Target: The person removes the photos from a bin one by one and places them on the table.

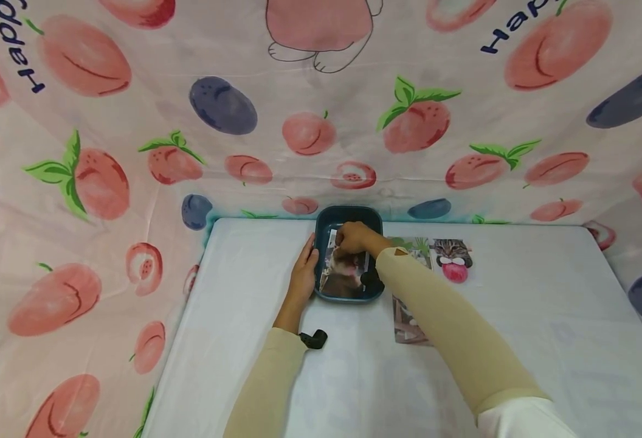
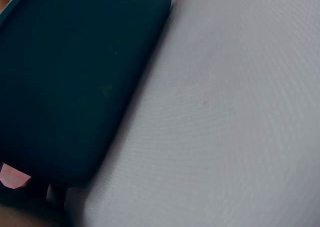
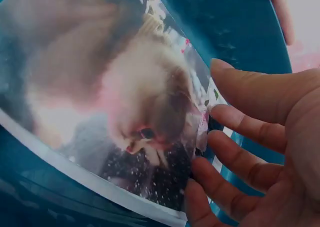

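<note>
A dark teal plastic basin (image 1: pixel 348 300) stands at the back of the table. Its outer wall (image 2: pixel 75 77) fills much of the left wrist view. My left hand (image 1: pixel 303 274) holds the basin's left side, with fingertips near the rim. Inside the basin lies a glossy photo print (image 1: pixel 345 271) of a furry animal. Reaching in from the right, my right hand (image 1: pixel 354 237) pinches the photo's far edge. In the right wrist view the thumb (image 3: pixel 245 89) and curled fingers (image 3: pixel 245 162) meet at that edge. A white border runs along the photo.
Right of the basin lie more prints on the white table (image 1: pixel 518 340): a cat with a pink ball (image 1: pixel 452 261), one with green leaves (image 1: pixel 416 246), and another partly under my right forearm (image 1: pixel 408 325). A fruit-patterned cloth (image 1: pixel 310 91) hangs behind.
</note>
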`<state>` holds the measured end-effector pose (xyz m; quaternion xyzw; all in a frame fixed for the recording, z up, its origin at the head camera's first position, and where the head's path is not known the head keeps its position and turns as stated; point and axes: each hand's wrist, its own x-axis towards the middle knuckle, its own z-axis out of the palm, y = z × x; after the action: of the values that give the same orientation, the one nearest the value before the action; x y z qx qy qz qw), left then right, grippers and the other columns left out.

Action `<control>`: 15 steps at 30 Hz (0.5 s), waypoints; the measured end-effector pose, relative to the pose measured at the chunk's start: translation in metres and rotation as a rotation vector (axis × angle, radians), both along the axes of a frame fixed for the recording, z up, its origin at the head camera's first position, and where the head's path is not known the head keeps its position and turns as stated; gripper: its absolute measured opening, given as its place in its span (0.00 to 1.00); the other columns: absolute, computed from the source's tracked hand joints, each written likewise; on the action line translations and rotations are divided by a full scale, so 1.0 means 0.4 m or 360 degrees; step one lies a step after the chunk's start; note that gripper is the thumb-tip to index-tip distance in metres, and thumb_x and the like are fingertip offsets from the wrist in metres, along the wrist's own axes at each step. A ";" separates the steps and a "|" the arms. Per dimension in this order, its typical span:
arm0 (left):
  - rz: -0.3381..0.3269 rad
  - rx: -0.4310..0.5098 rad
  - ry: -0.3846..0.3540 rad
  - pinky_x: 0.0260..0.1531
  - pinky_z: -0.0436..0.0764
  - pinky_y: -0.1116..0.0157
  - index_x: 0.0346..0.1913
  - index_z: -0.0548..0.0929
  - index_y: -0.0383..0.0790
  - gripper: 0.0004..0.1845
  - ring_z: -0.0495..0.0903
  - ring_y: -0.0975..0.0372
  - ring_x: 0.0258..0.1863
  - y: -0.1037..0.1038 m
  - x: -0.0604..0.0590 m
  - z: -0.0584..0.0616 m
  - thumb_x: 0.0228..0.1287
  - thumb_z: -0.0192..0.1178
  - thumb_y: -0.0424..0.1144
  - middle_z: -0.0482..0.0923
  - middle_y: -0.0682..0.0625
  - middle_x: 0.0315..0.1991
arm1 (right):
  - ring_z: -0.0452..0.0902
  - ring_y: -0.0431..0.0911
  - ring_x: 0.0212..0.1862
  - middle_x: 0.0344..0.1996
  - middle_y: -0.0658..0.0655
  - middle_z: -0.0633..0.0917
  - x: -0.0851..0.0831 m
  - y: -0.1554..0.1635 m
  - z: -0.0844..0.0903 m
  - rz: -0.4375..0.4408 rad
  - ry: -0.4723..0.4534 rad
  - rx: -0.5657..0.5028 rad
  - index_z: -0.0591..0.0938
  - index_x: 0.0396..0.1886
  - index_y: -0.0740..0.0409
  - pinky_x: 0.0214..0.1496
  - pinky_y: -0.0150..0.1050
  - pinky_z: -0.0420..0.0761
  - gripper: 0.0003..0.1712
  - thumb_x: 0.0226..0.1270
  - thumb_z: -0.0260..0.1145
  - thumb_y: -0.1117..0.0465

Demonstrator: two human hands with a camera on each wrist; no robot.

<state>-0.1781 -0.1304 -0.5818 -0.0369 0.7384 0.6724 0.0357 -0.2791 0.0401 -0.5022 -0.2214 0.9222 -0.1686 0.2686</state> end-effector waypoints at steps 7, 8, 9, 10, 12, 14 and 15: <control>0.0005 0.0001 -0.0017 0.81 0.51 0.50 0.80 0.60 0.63 0.27 0.51 0.57 0.82 -0.001 -0.001 -0.001 0.83 0.43 0.53 0.56 0.57 0.81 | 0.82 0.48 0.42 0.43 0.56 0.88 0.013 0.006 0.012 0.0015 -0.0061 -0.0017 0.87 0.50 0.58 0.50 0.43 0.84 0.15 0.66 0.70 0.57; 0.0007 0.0001 -0.0017 0.81 0.51 0.50 0.80 0.60 0.63 0.27 0.51 0.57 0.82 -0.002 -0.001 -0.002 0.83 0.43 0.53 0.56 0.57 0.81 | 0.82 0.49 0.42 0.43 0.57 0.89 0.015 0.008 0.015 0.0014 -0.0058 -0.0041 0.87 0.50 0.57 0.50 0.43 0.83 0.15 0.66 0.69 0.58; 0.0006 0.0002 -0.0018 0.81 0.51 0.50 0.80 0.60 0.63 0.27 0.51 0.57 0.82 -0.002 -0.002 -0.003 0.83 0.43 0.53 0.55 0.57 0.81 | 0.82 0.49 0.42 0.44 0.57 0.89 0.019 0.011 0.019 0.0014 -0.0058 -0.0074 0.87 0.51 0.58 0.51 0.44 0.84 0.15 0.66 0.68 0.60; 0.0005 0.0000 -0.0018 0.81 0.51 0.50 0.80 0.60 0.62 0.27 0.51 0.57 0.82 -0.003 -0.003 -0.003 0.83 0.43 0.53 0.56 0.57 0.81 | 0.83 0.50 0.43 0.44 0.58 0.89 0.022 0.014 0.022 0.0019 -0.0050 -0.0103 0.87 0.51 0.57 0.52 0.45 0.83 0.15 0.67 0.67 0.62; 0.0001 0.0002 -0.0025 0.81 0.51 0.50 0.80 0.60 0.62 0.28 0.50 0.57 0.82 -0.003 -0.003 -0.003 0.82 0.44 0.54 0.55 0.57 0.81 | 0.81 0.50 0.45 0.46 0.58 0.89 0.029 0.020 0.030 0.0045 -0.0001 -0.0152 0.88 0.52 0.57 0.55 0.46 0.82 0.15 0.67 0.66 0.64; 0.0001 -0.0006 -0.0034 0.81 0.50 0.51 0.80 0.60 0.62 0.28 0.50 0.58 0.82 -0.004 -0.003 -0.004 0.82 0.43 0.54 0.56 0.58 0.81 | 0.81 0.51 0.46 0.47 0.58 0.89 0.035 0.027 0.033 0.0044 0.0013 -0.0194 0.89 0.52 0.56 0.56 0.47 0.82 0.16 0.66 0.64 0.66; 0.0002 -0.0011 -0.0038 0.81 0.50 0.51 0.80 0.60 0.62 0.28 0.50 0.59 0.82 -0.004 -0.003 -0.004 0.82 0.43 0.54 0.56 0.58 0.81 | 0.81 0.51 0.46 0.48 0.59 0.88 0.038 0.031 0.034 0.0042 0.0011 -0.0211 0.89 0.52 0.55 0.56 0.47 0.82 0.17 0.66 0.63 0.66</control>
<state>-0.1794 -0.1319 -0.5835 -0.0457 0.7401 0.6694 0.0440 -0.2638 0.0525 -0.4887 -0.2516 0.9069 -0.2250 0.2524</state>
